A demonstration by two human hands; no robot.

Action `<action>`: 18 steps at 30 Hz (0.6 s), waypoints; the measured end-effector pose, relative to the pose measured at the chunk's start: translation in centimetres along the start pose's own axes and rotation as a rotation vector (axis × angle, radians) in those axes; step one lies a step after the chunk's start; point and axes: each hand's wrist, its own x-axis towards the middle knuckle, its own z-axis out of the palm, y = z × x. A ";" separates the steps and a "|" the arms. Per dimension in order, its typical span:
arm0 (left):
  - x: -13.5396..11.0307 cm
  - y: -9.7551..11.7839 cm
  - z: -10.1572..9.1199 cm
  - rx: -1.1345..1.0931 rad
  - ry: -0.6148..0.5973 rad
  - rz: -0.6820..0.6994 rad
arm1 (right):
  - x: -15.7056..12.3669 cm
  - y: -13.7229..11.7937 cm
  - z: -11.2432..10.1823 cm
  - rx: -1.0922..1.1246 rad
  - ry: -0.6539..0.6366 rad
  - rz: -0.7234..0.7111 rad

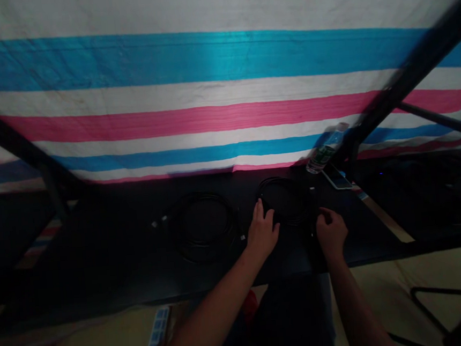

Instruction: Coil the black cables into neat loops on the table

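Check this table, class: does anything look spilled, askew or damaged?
Nothing clearly stands out. Both black cables lie coiled; the plastic bottle slants, but so does the frame bar beside it, perhaps just the camera's view.

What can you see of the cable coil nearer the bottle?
The cable coil is dark, thin, plastic-looking cord wound in several loops, lying flat on the black table. A pale connector-like tip shows near its right side. The left hand appears to touch its left edge; the right hand is close, contact unclear.
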 end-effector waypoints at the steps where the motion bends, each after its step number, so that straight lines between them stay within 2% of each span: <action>1: -0.2 0.1 -0.1 0.006 -0.002 0.005 | -0.4 0.0 -0.2 -0.010 -0.016 -0.003; 4: -1.6 0.8 -0.5 0.009 0.008 0.009 | -1.6 -0.3 -0.7 -0.034 -0.068 -0.019; 6: -3.0 1.6 -1.4 -0.022 0.031 0.035 | -2.6 -0.8 -1.2 -0.036 -0.059 -0.033; 8: -4.2 2.1 -3.3 -0.077 0.070 0.090 | -3.6 -1.7 -1.8 -0.018 0.003 -0.067; 10: -4.8 1.5 -6.2 -0.115 0.141 0.125 | -4.9 -3.1 -2.3 0.023 0.060 -0.127; 13: -4.1 -2.2 -12.0 -0.025 0.349 0.008 | -6.8 -6.2 -2.2 0.137 0.046 -0.224; 15: -3.3 -5.9 -15.9 0.161 0.442 -0.167 | -7.9 -8.7 -1.4 0.233 -0.031 -0.265; 18: -2.8 -10.8 -20.0 0.462 0.340 -0.373 | -8.5 -12.6 0.9 0.399 -0.225 -0.312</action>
